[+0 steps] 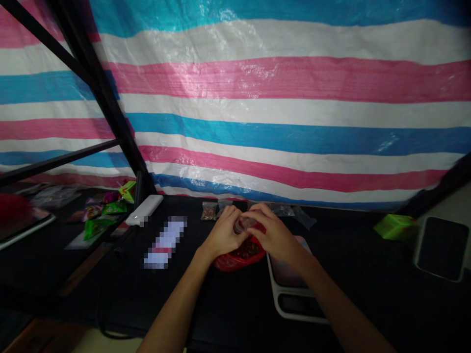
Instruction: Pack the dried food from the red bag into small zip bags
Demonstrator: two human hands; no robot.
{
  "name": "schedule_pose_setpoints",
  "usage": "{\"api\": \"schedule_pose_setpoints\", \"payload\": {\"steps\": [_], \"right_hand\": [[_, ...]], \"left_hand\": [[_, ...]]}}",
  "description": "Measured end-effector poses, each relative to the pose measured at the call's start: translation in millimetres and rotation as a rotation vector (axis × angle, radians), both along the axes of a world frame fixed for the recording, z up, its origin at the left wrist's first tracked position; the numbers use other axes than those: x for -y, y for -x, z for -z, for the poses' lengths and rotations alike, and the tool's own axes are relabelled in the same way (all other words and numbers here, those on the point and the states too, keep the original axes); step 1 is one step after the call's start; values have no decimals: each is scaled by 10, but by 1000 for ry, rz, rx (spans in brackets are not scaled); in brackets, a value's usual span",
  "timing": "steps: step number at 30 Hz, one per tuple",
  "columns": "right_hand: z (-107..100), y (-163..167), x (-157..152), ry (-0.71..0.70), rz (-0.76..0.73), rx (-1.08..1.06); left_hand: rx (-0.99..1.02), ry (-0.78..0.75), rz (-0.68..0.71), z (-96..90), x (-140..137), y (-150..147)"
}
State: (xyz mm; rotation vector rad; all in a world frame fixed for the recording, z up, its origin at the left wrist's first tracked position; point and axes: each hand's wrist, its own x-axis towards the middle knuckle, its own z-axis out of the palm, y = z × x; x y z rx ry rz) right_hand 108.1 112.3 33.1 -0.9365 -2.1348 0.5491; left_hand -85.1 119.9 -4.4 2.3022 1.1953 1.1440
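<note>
A small clear plastic bag (pixel 243 225) is between my two hands, over an opened red plastic bag (pixel 231 262) with small brown pieces (pixel 250 249) in it. My left hand (pixel 226 233) has its fingers curled round the clear bag's left side. From the right, my right hand (pixel 270 230) pinches the same bag, its thumb close to my left thumb. A white kitchen scale (pixel 279 304) lies partly under my right forearm. Behind my hands, a filled small zip bag (pixel 209 211) rests near the sheet, with other clear bags (pixel 305 217) to its right.
A white elongated device (pixel 145 210) and a blurred-out packet (pixel 166 242) lie left on the black table (pixel 228 314). Green wrapped snacks (pixel 99 223) are farther left. At right are a green box (pixel 395 227) and a dark-screened device (pixel 442 248). A black metal post (pixel 114 113) rises at left before the striped sheet (pixel 294 113).
</note>
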Motion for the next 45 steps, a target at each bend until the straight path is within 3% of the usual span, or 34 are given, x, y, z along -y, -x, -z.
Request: {"api": "schedule_pose_setpoints", "payload": {"steps": [5,12,16,18,21,27,33,36,39,45], "right_hand": [[-48,80,30,-100,-3,11],[37,-3,-21,-121,226,-69],[198,-26,17,13,55,116],[262,-4,54,48,-33,158],[306,48,99,34,-20,67],[218,71,152,59,-3,-86],[75,-385,288,88,170,15],[144,-773,374,140,221,197],[253,-1058,434,235,178,358],[244,-1130,257,132,225,239]], "left_hand": [[24,-5,-7,19,-24,-2],[221,40,-86,-37,-24,72],[413,10,-121,-43,-13,135],[444,-35,-92,-37,1,135],[412,-48,-1,-27,43,73],[344,102,154,-11,136,-80],[420,70,159,-42,135,-76],[280,29,57,-76,134,-61],[33,4,33,-106,140,-73],[-143,-42,56,-89,125,-117]]}}
